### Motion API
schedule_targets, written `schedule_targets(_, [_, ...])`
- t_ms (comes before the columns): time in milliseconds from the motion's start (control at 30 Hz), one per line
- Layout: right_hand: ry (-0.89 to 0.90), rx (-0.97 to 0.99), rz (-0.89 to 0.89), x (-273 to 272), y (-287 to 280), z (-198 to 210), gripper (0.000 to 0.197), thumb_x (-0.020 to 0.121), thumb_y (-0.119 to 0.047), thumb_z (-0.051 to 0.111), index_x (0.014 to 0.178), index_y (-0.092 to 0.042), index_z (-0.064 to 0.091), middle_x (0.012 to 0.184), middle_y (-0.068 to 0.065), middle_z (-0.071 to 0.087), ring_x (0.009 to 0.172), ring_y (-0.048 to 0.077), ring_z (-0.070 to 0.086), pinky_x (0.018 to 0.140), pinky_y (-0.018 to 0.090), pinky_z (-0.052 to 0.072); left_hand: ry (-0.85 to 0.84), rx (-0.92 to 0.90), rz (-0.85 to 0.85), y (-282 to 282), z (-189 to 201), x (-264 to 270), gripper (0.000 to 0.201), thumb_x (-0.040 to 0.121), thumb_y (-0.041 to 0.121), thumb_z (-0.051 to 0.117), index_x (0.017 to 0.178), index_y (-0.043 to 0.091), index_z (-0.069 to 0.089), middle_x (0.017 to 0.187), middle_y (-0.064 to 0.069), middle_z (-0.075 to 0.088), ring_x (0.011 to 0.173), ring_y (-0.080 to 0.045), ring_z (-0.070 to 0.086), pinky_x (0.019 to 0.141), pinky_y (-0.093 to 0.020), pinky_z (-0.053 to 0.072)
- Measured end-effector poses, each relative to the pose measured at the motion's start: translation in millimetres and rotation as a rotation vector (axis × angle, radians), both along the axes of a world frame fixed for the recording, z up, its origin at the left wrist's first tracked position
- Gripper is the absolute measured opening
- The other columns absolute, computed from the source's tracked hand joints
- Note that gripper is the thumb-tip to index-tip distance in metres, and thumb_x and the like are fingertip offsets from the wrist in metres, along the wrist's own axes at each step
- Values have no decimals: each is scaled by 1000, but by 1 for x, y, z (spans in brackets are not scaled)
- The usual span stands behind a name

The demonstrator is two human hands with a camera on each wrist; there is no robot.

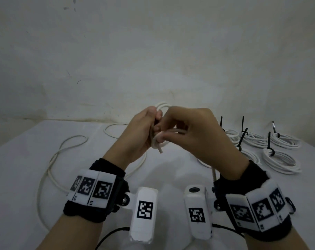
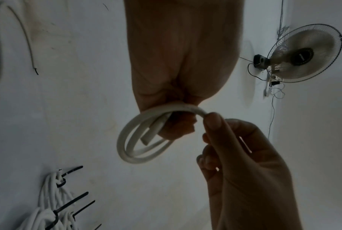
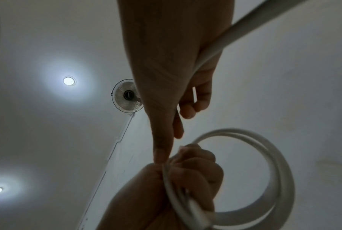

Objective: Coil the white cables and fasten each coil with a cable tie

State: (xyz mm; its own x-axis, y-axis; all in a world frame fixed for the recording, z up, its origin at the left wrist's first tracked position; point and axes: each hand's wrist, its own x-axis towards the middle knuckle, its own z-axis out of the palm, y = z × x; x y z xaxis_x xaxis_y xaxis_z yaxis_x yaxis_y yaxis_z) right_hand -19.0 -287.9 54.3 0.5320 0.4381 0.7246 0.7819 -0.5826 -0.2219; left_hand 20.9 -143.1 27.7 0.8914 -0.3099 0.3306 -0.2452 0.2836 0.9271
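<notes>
White cable (image 1: 160,139), mid-frame in the head view, is held up above the table (image 1: 18,159) between both hands. The left hand (image 1: 138,132) has its fingers curled tight round a small bundle of loops, two turns or so showing in the left wrist view, with the cut end (image 2: 148,138) poking out below the fist. The right hand (image 1: 194,134) pinches the running strand between thumb and fingertip, right beside the left fist, feeding the next turn in.

The slack (image 1: 50,165) trails off in big lazy curves across the left half of the frame. At right sit the finished coils (image 1: 279,159), each cinched with a black cable tie (image 1: 269,141) standing up like a little flag.

By the look of it this cable is light but springy: the loops hold a round shape and seem to want to open. It looks smooth-jacketed too, so likely to slide through a loose pinch. Best grip, I'd say, is where the turns cross inside the left fist, all strands clamped together, while the right guides the strand close in. Ease off that fist and the coil could spring apart.
</notes>
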Motion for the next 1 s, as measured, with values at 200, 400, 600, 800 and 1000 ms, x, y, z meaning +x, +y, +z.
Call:
schedule_targets(200, [-169,214,-127,13,-16,-3,15,78,-23,77,79,-12,67,67,-5,58,64,6,51,60,20,42,62,12,-148,-5,5,-7,36,104,29,26,77,12,41,53,3,36,40,-7,29,38,-17,29])
schedule_targets(400, [-151,371,-186,31,-15,-20,20,87,-25,65,101,-14,74,81,1,54,71,4,51,65,9,39,156,-46,-185,-8,7,-10,46,101,42,25,69,14,43,47,7,26,32,-1,18,30,-13,15])
schedule_targets(600, [161,504,-109,27,-12,-23,17,95,-20,57,82,-23,67,56,-8,52,42,9,47,43,21,39,149,61,-129,-8,8,-9,40,94,47,38,68,17,40,50,7,23,37,-4,20,35,-15,19])
schedule_targets(800, [255,559,-88,33,-10,-25,29,94,-33,55,67,-24,59,44,-11,39,41,10,36,44,25,32,188,98,-89,-6,7,-8,38,96,42,42,66,17,37,52,7,23,39,-4,21,38,-16,23])
schedule_targets(1000, [982,828,272,23,-11,-16,46,102,-41,35,71,-11,51,48,-3,26,36,9,24,41,21,33,222,-17,-74,-2,10,-4,38,98,34,38,64,18,35,46,9,23,34,-1,18,35,-15,14])
